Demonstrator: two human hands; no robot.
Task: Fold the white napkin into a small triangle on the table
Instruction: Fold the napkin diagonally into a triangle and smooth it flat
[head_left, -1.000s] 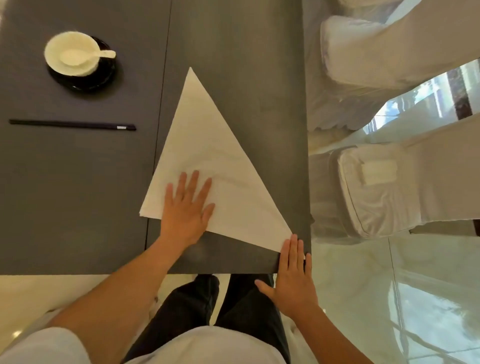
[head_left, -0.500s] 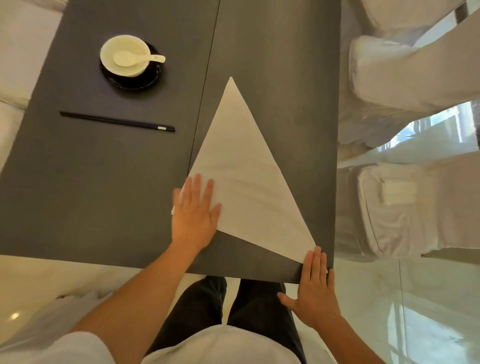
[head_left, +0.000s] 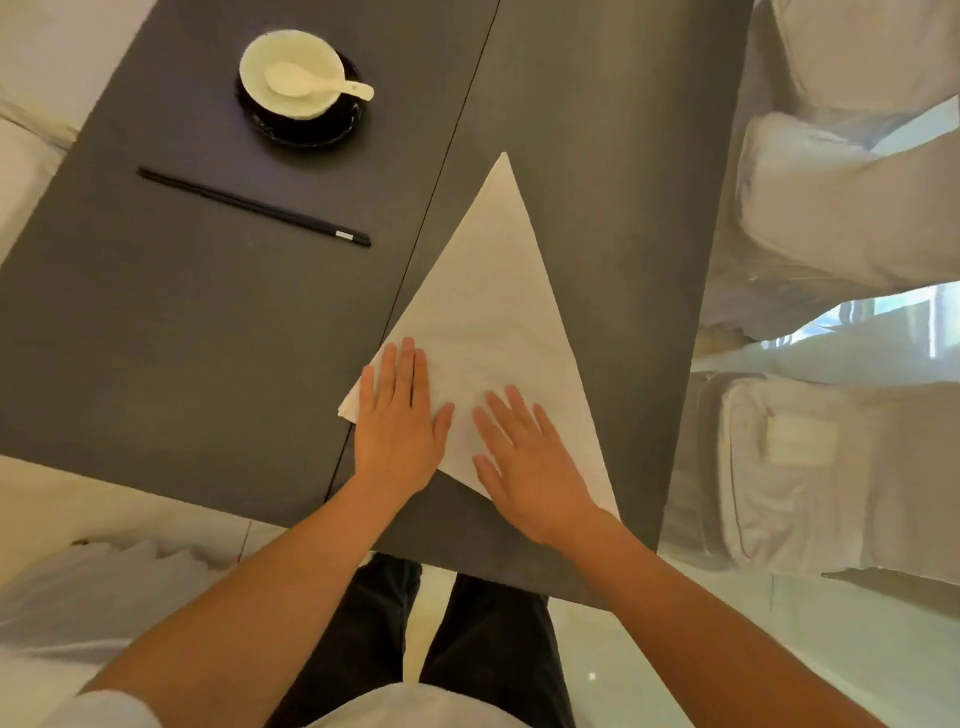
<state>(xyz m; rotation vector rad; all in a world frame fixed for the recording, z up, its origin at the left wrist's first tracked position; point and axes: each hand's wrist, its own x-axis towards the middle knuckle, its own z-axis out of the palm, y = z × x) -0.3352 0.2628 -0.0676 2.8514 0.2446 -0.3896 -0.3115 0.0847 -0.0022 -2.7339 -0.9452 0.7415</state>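
Both hands, left hand (head_left: 397, 423) and right hand (head_left: 524, 460), lie with fingers (head_left: 408, 364) extended flat, grasping nothing, on the white napkin (head_left: 493, 312), a large triangle on the tabletop (head_left: 208, 322). Uneven palm pressure could skew layers beneath the fingers, misaligning the next fold.

Dark table (head_left: 208, 364), napkin (head_left: 493, 312), chopsticks (head_left: 254, 207), saucer (head_left: 343, 127)

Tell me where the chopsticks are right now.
In the head view the black chopsticks lie on the dark table, left of the white napkin and just nearer the person than the white bowl with its spoon.
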